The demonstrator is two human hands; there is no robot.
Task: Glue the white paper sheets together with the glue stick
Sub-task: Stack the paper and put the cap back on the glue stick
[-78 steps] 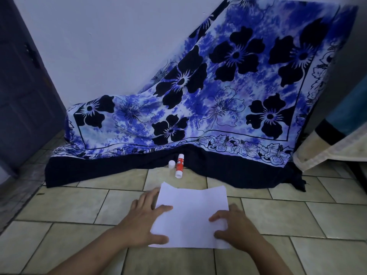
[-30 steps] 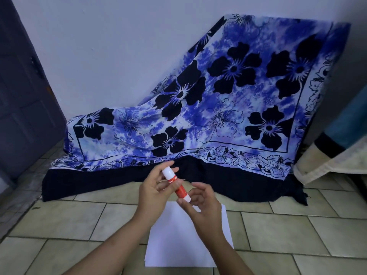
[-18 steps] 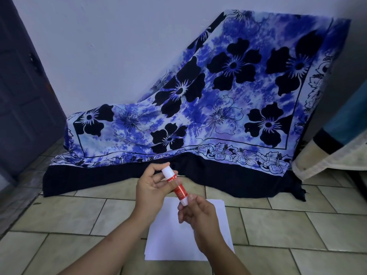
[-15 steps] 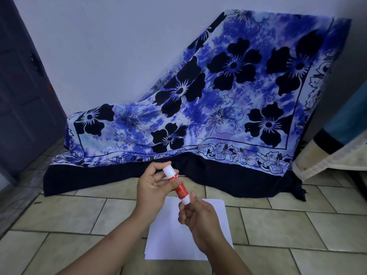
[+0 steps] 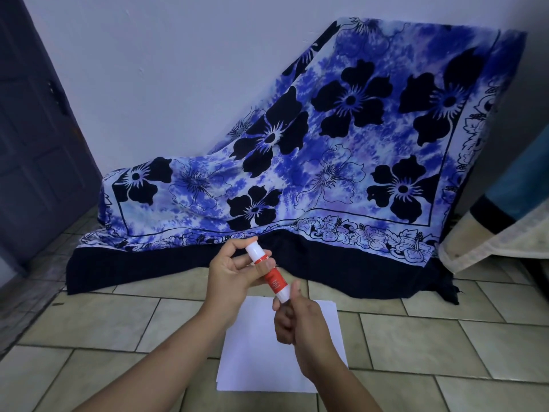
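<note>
I hold a red and white glue stick (image 5: 271,273) in the air above the floor, tilted, its white cap pointing up and away. My left hand (image 5: 234,278) grips its upper part just below the cap. My right hand (image 5: 297,319) pinches its lower white end with thumb and fingers. The white paper sheets (image 5: 255,352) lie stacked flat on the tiled floor under my hands, partly hidden by my right wrist.
A blue flowered cloth (image 5: 326,179) with a dark hem drapes from the wall down onto the beige floor tiles (image 5: 98,319) just beyond the paper. A dark door (image 5: 32,138) stands at the left. A striped towel or bedding edge (image 5: 505,227) hangs at the right.
Both hands left the paper, picked the glue stick up from the floor and now hold it between them. The cap that lay beside it now sits on the stick. In the last half second, almost nothing moves.
</note>
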